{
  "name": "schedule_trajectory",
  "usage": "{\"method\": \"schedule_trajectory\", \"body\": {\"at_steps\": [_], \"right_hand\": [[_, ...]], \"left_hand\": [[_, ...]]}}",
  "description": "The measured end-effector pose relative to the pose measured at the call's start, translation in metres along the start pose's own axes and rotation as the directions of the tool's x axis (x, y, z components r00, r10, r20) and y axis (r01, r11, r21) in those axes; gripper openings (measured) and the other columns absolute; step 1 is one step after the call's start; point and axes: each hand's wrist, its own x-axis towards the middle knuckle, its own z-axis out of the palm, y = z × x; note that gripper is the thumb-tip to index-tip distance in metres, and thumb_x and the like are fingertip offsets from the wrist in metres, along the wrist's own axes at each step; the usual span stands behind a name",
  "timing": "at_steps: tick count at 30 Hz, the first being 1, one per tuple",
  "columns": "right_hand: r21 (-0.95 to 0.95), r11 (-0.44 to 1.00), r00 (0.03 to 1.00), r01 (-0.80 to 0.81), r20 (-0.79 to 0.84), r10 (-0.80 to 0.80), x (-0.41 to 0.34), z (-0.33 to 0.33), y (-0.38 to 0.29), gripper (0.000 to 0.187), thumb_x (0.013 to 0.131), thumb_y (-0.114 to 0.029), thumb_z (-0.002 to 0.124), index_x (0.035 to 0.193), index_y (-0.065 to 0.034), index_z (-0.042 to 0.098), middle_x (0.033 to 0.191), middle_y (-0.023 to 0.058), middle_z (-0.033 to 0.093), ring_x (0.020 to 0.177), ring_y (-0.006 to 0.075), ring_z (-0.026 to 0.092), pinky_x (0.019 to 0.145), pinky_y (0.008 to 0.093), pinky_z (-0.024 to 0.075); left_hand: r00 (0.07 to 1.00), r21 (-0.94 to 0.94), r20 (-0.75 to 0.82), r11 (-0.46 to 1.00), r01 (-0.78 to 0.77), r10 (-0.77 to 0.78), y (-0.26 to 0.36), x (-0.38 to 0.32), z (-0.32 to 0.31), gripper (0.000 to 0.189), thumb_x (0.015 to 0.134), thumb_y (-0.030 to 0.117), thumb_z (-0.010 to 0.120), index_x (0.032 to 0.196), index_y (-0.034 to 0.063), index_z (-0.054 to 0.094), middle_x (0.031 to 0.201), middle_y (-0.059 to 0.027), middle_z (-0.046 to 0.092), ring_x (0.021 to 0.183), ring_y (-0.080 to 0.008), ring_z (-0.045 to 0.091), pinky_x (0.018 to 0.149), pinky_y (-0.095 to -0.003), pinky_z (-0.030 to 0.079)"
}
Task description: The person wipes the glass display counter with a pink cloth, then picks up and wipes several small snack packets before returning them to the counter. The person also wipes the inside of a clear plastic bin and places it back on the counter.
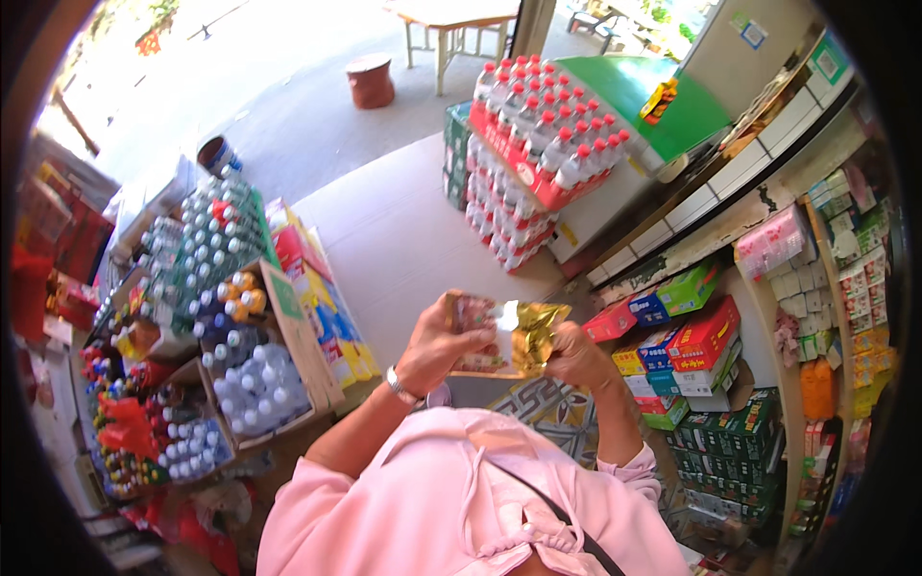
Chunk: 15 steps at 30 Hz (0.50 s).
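My left hand (pixel 432 342) grips the left side of a printed packet (pixel 475 353), its thumb lying across the reddish-brown face. A metal band circles the left wrist. Crinkled gold foil (pixel 531 338) sits at the packet's right side, and my right hand (pixel 580 356) has its fingers closed on the foil's right edge. Both hands are in front of my chest, above the floor. Whether the foil is part of the packet or a separate wrapper inside it, I cannot tell.
Crates of bottles (pixel 252 381) stand to the left, beside colourful cartons (pixel 320 288). Ahead on the right, red-capped bottles (pixel 547 122) are stacked by a green tabletop (pixel 691 108). Boxes (pixel 706 338) and shelves (pixel 767 288) line the right. Outside are a stool (pixel 369 83) and table (pixel 454 14).
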Motion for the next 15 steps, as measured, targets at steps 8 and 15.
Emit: {"method": "schedule_trajectory", "body": {"at_steps": [8, 15], "right_hand": [[0.271, 0.955, 0.983, -0.122, -0.100, 0.154, 0.054, -0.018, 0.015, 0.024, 0.081, 0.007, 0.062, 0.102, 0.0004, 0.072, 0.107, 0.0074, 0.069, 0.098, 0.0142, 0.062, 0.090, 0.0280, 0.0486], [-0.064, 0.997, 0.982, -0.050, -0.187, 0.037, 0.088, -0.070, 0.010, 0.024, 0.081, 0.006, 0.063, 0.103, 0.0001, 0.070, 0.100, 0.0102, 0.068, 0.085, 0.0166, 0.064, 0.076, 0.0268, 0.0501]], "left_hand": [[0.996, -0.189, 0.019, 0.978, 0.085, -0.083, 0.007, 0.050, -0.027, 0.048, 0.079, 0.001, 0.078, 0.118, 0.0011, 0.050, 0.108, -0.0111, 0.066, 0.095, -0.0203, 0.068, 0.084, -0.0400, 0.059], [0.997, -0.265, -0.062, 0.964, 0.028, -0.047, 0.010, 0.102, -0.019, 0.047, 0.079, 0.000, 0.078, 0.118, 0.0020, 0.053, 0.109, -0.0101, 0.067, 0.094, -0.0216, 0.069, 0.083, -0.0436, 0.059]]}}
